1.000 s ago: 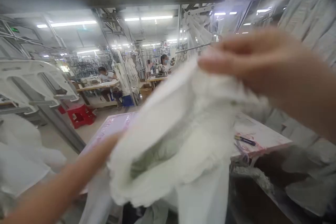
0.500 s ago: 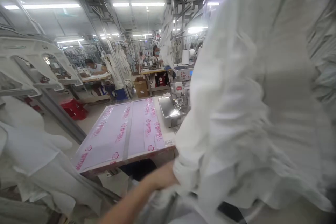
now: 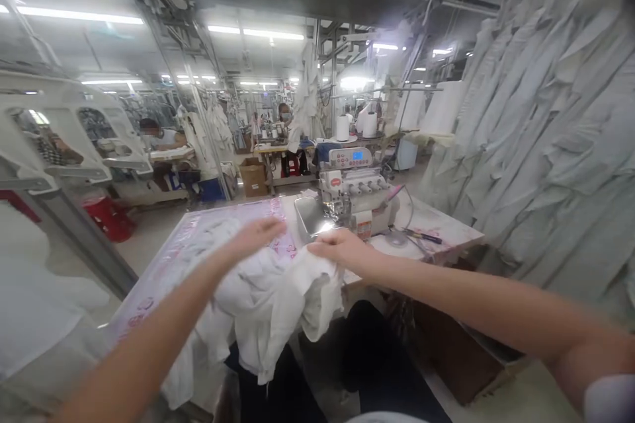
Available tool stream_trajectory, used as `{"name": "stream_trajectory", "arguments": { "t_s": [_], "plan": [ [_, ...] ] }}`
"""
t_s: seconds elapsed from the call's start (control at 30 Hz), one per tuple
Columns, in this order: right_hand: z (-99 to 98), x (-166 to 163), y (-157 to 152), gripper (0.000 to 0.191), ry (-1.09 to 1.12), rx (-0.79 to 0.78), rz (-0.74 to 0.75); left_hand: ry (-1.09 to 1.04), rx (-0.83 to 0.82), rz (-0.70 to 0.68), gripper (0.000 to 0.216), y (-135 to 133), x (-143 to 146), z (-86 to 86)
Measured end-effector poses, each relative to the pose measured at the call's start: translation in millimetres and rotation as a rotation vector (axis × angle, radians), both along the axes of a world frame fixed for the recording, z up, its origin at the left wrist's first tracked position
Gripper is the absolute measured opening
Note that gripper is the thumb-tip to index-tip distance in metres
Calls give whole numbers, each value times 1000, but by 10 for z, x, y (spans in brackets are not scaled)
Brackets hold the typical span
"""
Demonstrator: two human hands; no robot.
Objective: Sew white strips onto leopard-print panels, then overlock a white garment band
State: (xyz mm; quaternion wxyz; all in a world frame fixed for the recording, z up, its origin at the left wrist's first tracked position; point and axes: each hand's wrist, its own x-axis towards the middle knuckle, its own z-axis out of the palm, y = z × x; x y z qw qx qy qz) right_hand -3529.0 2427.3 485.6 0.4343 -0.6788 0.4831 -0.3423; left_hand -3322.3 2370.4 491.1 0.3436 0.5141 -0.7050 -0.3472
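Observation:
A bunched white garment [image 3: 268, 284] lies over the front of the sewing table, its folds hanging down past the edge above my dark-trousered legs. My right hand [image 3: 342, 250] is closed on its upper right part, thumb and fingers pinching the cloth close to the machine. Over the garment's upper left side is my left hand [image 3: 258, 236], slightly blurred, fingers stretched out to the right with no cloth seen gripped in them. Just beyond both hands stands an overlock sewing machine [image 3: 360, 195] with a shiny metal plate [image 3: 310, 215] at its left.
Tweezers or a similar dark-handled tool [image 3: 424, 236] lie right of the machine. White garments [image 3: 555, 132] hang densely along the right side. More white cloth [image 3: 40, 297] hangs at left by a metal post [image 3: 89, 231]. Thread cones [image 3: 343, 127], a red stool [image 3: 109, 217] and co-workers are farther back.
The white garment, earlier raised high on the right and blocking the view, is now down on the table front. Both hands now show above it, and the whole machine has come into view.

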Motion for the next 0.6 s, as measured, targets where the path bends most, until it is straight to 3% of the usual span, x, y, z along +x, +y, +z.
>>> {"name": "stream_trajectory", "arguments": {
  "t_s": [0.07, 0.13, 0.27, 0.37, 0.43, 0.5, 0.6],
  "plan": [
    [-161, 102, -199, 35, -25, -29, 30, 89, 115, -112, 34, 239, -13, -392],
    [-218, 153, -341, 38, -9, -29, 82, 260, 214, -175, 32, 454, 9, -678],
    [-158, 187, -500, 39, 48, -56, 193, 539, 379, -71, 35, 677, 58, -929],
    [-115, 183, -519, 37, 118, -68, 264, 612, 397, 79, 38, 676, 162, -882],
    [-150, 172, -477, 31, 159, -4, 350, 516, 357, 143, 37, 634, 290, -756],
    [-253, 162, -409, 27, 150, 118, 443, 317, 334, 101, 34, 574, 437, -582],
    [-468, 173, -325, 29, 33, 209, 486, -27, 301, -81, 27, 421, 610, -268]
  ]
}}
